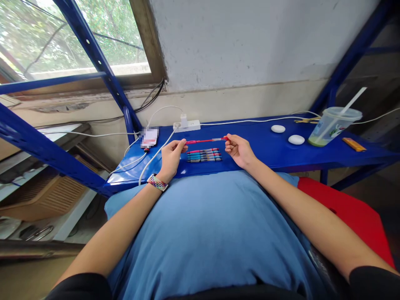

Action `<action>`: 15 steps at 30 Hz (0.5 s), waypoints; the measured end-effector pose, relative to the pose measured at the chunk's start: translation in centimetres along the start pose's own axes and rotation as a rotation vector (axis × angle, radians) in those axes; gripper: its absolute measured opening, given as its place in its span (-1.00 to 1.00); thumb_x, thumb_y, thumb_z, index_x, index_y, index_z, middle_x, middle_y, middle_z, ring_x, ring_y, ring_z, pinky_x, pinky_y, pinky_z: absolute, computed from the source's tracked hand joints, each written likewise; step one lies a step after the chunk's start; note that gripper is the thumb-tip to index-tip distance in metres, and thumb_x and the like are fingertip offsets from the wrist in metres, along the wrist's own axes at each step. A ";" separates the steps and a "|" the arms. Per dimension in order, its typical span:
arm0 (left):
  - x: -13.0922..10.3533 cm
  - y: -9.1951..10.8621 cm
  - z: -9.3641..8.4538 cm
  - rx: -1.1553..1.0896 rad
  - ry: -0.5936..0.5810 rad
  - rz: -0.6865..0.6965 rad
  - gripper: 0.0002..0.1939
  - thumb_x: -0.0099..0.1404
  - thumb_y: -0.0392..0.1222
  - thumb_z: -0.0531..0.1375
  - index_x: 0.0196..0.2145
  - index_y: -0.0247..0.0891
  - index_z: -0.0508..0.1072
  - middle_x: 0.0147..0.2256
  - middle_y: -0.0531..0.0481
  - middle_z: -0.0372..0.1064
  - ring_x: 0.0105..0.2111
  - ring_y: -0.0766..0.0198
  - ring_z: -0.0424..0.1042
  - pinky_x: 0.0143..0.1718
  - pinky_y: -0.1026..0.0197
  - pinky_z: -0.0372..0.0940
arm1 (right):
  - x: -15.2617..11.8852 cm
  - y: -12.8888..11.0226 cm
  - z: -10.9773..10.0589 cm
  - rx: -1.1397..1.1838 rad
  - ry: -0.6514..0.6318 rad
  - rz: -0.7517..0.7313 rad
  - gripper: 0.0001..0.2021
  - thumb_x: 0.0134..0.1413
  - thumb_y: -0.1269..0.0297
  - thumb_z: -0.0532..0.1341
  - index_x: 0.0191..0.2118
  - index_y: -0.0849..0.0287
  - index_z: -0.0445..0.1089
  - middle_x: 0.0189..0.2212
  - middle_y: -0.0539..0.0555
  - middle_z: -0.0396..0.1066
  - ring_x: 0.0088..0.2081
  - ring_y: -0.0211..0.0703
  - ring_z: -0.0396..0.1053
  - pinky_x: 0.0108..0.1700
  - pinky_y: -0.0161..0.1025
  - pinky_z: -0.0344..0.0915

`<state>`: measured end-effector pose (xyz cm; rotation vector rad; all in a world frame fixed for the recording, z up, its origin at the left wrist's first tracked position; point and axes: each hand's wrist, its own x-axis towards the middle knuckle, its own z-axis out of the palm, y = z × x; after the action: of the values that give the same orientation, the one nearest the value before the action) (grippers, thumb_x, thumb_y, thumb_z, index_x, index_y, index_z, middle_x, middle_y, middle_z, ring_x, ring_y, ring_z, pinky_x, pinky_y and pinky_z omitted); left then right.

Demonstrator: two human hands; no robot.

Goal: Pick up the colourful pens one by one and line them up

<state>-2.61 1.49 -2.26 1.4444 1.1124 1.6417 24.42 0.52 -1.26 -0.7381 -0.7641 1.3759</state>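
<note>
A red pen (204, 141) with a clear section near its right end is stretched level between my two hands, above the blue table (256, 156). My left hand (173, 157) pinches its left end, and a patterned band circles that wrist. At the other end, the fingertips of my right hand (239, 150) close on the red tip. Just below the held pen, several pens (204, 156) lie side by side in a neat stack of rows, red at the top and blue or grey beneath.
A white power strip (191, 125) with cables lies at the back. To the left is a phone-like item (150, 137). Two white oval objects (296, 139), a plastic cup (333, 125) with a straw and an orange packet (354, 144) are at the right.
</note>
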 end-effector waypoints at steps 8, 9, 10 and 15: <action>0.0 -0.2 -0.2 0.069 -0.005 0.025 -0.57 0.35 0.22 0.40 -0.43 -0.21 0.61 -0.46 -0.01 0.57 -0.41 0.24 0.56 -0.20 0.15 0.53 | 0.0 0.1 -0.1 -0.047 -0.014 -0.029 -0.69 0.01 0.15 0.61 -0.35 0.10 0.50 -0.54 -0.05 0.48 -0.54 -0.33 0.37 -0.50 -0.38 0.39; 0.0 -0.2 -0.2 0.082 -0.006 0.030 -0.57 0.36 0.22 0.39 -0.43 -0.20 0.61 -0.46 -0.01 0.57 -0.41 0.24 0.56 -0.21 0.14 0.53 | 0.0 0.1 -0.1 -0.055 -0.017 -0.032 -0.69 0.01 0.14 0.61 -0.35 0.10 0.49 -0.54 -0.05 0.48 -0.54 -0.32 0.37 -0.50 -0.36 0.39; 0.0 -0.3 -0.3 0.095 -0.007 0.037 -0.57 0.36 0.22 0.39 -0.43 -0.20 0.61 -0.46 -0.01 0.57 -0.42 0.23 0.56 -0.22 0.14 0.52 | 0.0 0.1 -0.1 -0.061 -0.019 -0.033 -0.68 0.01 0.13 0.61 -0.35 0.09 0.49 -0.53 -0.05 0.49 -0.54 -0.31 0.37 -0.50 -0.35 0.39; -0.3 0.3 -0.2 0.143 -0.019 0.074 -0.55 0.39 0.23 0.37 -0.44 -0.20 0.62 -0.46 -0.03 0.59 -0.42 0.21 0.56 -0.23 0.15 0.49 | -0.2 0.0 0.1 -0.079 -0.018 -0.044 -0.69 0.00 0.12 0.61 -0.36 0.12 0.52 -0.53 -0.03 0.50 -0.54 -0.32 0.36 -0.50 -0.35 0.37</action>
<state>-2.75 1.06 -2.12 1.6060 1.1988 1.6231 24.34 0.32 -1.23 -0.7672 -0.8480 1.3208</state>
